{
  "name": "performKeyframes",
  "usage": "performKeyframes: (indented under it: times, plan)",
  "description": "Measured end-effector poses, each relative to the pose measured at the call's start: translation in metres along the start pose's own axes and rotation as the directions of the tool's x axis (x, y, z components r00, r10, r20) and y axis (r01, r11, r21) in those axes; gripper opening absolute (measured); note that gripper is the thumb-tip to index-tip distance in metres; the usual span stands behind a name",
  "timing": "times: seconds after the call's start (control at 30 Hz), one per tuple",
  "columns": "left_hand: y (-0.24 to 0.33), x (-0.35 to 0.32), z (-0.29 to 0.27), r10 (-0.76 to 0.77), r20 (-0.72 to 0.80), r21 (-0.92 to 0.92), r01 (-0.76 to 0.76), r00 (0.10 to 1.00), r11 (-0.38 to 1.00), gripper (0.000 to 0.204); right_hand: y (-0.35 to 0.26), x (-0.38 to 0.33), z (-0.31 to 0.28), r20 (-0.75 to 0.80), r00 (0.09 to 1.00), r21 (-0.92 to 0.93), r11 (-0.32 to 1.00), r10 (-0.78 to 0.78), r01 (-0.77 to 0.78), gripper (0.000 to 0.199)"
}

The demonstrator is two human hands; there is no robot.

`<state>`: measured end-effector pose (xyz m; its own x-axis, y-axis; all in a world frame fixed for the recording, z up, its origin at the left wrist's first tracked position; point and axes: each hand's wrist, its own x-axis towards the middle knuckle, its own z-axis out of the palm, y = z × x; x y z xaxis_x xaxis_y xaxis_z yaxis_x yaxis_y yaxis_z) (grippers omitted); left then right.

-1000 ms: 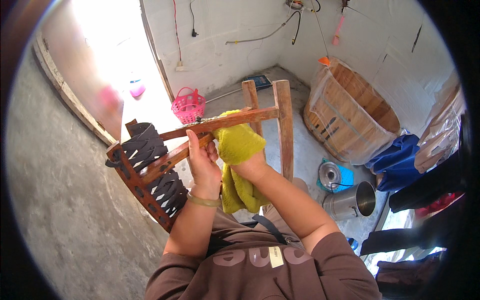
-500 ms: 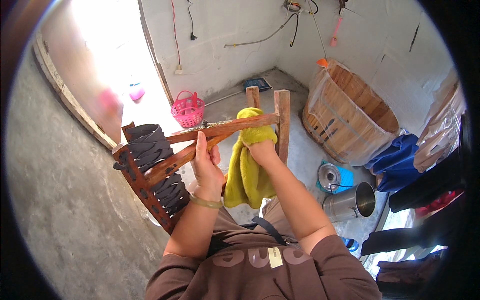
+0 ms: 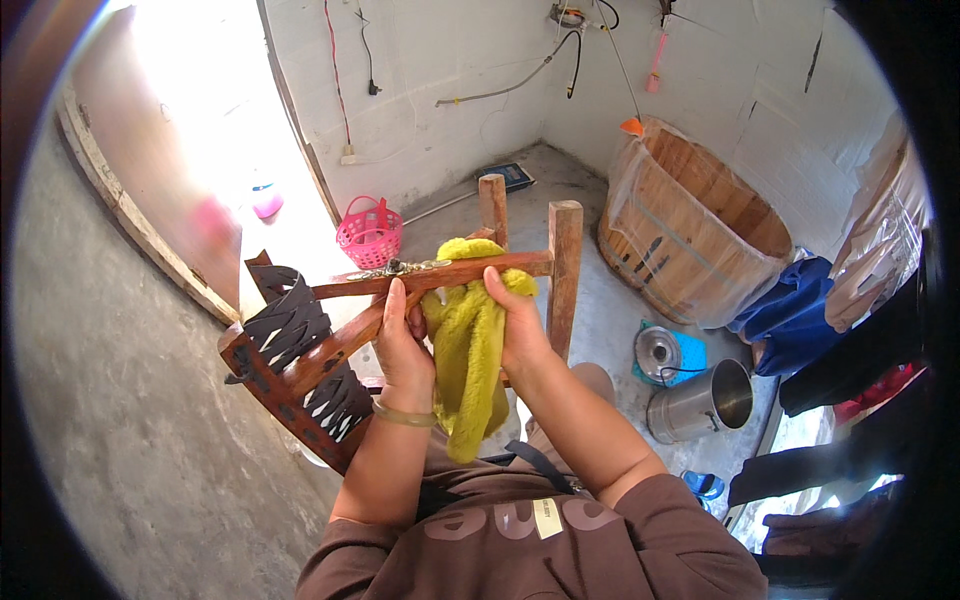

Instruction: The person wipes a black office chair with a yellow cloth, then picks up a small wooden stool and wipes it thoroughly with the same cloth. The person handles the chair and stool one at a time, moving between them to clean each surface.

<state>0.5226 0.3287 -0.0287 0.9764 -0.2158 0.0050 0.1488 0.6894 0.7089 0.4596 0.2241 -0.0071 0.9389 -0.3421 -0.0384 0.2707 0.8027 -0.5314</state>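
A brown wooden stool [image 3: 565,280] with a seat of woven black straps [image 3: 290,322] is tilted on its side in front of me, seat to the left and legs to the right. My left hand [image 3: 404,350] is closed on its wooden bars near the middle, thumb on the upper rail beside a metallic ornament [image 3: 394,268]. With my right hand [image 3: 522,325] I press a fuzzy yellow-green cloth [image 3: 465,360] round that rail, thumb on top. The cloth's loose end hangs below, between my forearms. My right fingers are partly hidden behind rail and cloth.
A pink basket [image 3: 370,233] stands on the floor by the bright doorway. Toward the right are a big wooden tub [image 3: 655,245] draped in clear plastic, a steel pot [image 3: 685,412], and a round metal lid [image 3: 657,353] on something blue. Dark clothes [image 3: 850,380] hang at the right edge.
The cloth has shifted left along the rail, closer to my left hand. My right thumb now shows over the rail's top, and the stool's rail sits slightly lower in view.
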Motion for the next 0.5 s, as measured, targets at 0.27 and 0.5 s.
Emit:
performKeyframes:
  times: [0.27,0.5]
  plan:
    - [0.002,0.003,-0.002,0.088,-0.02,0.117,-0.085,0.996,0.99,0.009,-0.011,-0.012,-0.014,-0.127,0.99,-0.014,0.998,0.058,-0.06,0.036]
    - [0.01,0.004,-0.004,0.125,-0.081,0.132,-0.113,0.989,0.985,0.011,-0.016,-0.059,-0.042,0.048,0.958,-0.767,0.604,-0.282,0.216,0.036]
